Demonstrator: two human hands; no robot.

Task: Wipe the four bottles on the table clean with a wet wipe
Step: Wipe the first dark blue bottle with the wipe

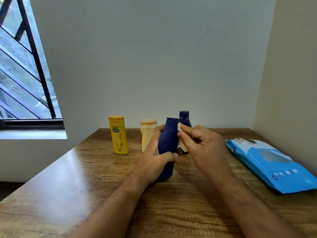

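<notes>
Left hand [155,158] grips the near navy bottle [167,148], lifted off the desk [85,177]; right hand [200,143] pinches the wet wipe [179,127] against its shoulder. Advice: rotate the bottle, wiping neck to base (smooth, curved plastic). Second navy bottle [184,118], beige bottle [147,134] and glossy yellow bottle [118,134] stand behind.

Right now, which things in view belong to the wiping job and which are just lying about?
Part of the job:
- held dark blue bottle, in left hand
- wet wipe, pinched by right hand
- second dark blue bottle
- yellow bottle
- pale orange bottle
- wipes pack

Just there:
- wooden table
- window
</notes>
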